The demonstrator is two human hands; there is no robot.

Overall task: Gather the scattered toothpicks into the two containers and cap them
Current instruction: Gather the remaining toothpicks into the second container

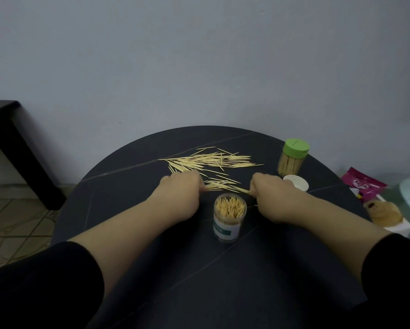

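Toothpicks (211, 160), too many to count, lie in one loose pile toward the far edge of a round dark table (140, 245). A smaller bundle (223, 186) lies just nearer, between a person's two hands. The left hand (180, 193) rests knuckles-up at the bundle's left end, its fingers curled under and closed against the sticks. The right hand (273, 195) pinches the bundle's right end between thumb and curled fingers. How the hidden fingertips lie cannot be told.

Two containers stand on the table. One clear jar (230, 217) with a white and green label stands upright and uncapped near the table's middle, just in front of the hands. It is packed with toothpicks standing on end. The second jar (292, 165), also full, stands near the far right edge under one green cap (296, 148). One white cap (296, 184) lies on the table between that jar and the right hand.

Beyond the table's right edge sit one pink packet (363, 186) and one small plush bear (384, 213). One black piece of furniture (9, 138) stands at left against a pale wall (199, 55).
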